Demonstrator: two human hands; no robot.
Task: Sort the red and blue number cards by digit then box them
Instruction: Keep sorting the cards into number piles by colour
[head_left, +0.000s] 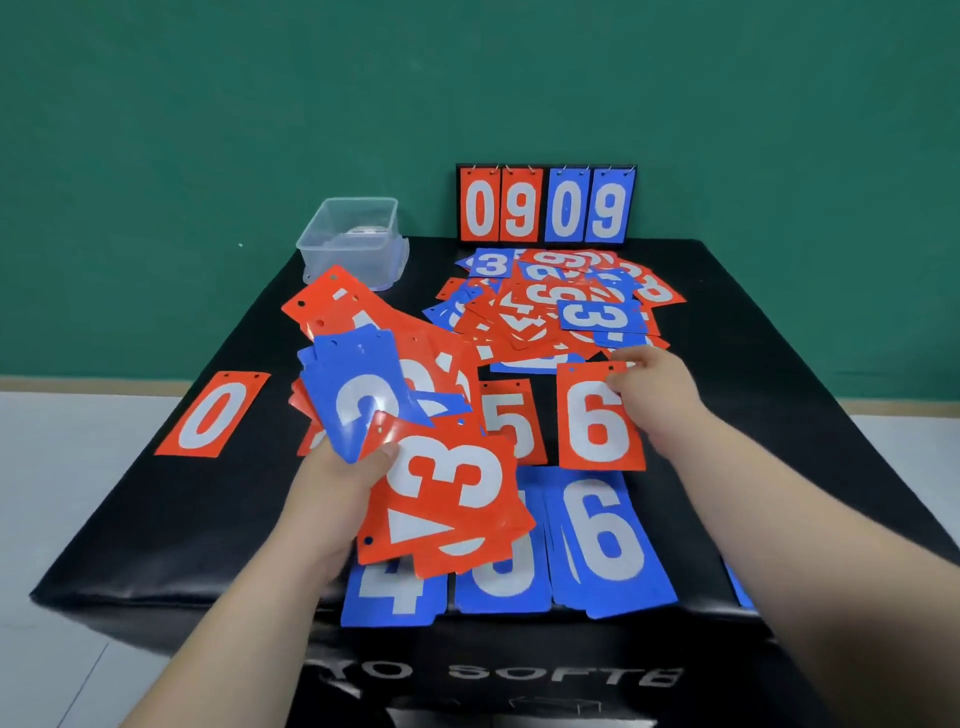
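My left hand grips a fanned bunch of red and blue cards, with a red 3 and a blue 2 on top. My right hand pinches the top right corner of a red 6 card lying on the black table. Beside it lie a red 5 and, far left, a red 0. Blue 4, another partly hidden blue card and a blue 6 pile lie along the front. A mixed heap of cards sits at the back.
A clear plastic box stands at the table's back left corner. A scoreboard stand showing 09 09 stands upright at the back edge. Green wall behind, pale floor on both sides of the table.
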